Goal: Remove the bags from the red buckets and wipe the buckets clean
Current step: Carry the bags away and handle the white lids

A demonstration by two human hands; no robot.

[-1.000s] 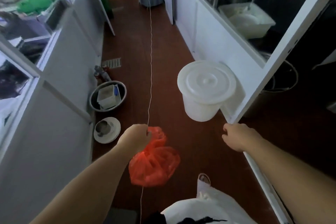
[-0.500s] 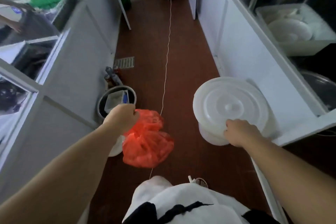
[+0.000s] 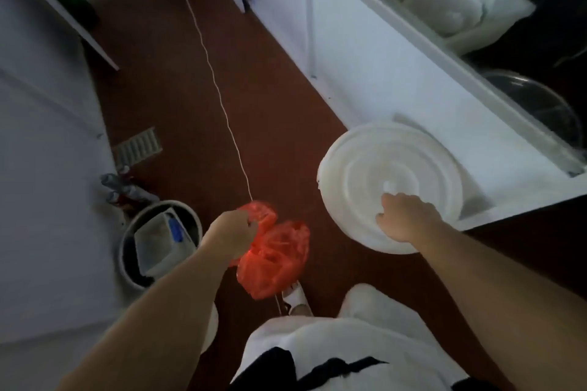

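Note:
My left hand [image 3: 232, 236] grips the gathered top of a crumpled red plastic bag [image 3: 273, 258], which hangs above the dark red floor in the middle of a narrow corridor. My right hand [image 3: 405, 219] lies on the near part of the round white lid [image 3: 390, 174] of a white lidded bucket against the right wall; its fingers are spread over the lid's top near the centre knob. No red bucket is in view.
A grey basin [image 3: 160, 241] holding a white container stands by the left wall, bottles [image 3: 122, 189] behind it. A thin white cord [image 3: 219, 98] runs along the floor. White panel walls line both sides; a white tub with plates [image 3: 451, 0] sits behind glass on the right.
I have stepped forward along the corridor. My right hand left the wall's edge and came onto the white lid. The red bag stayed hanging from my left hand.

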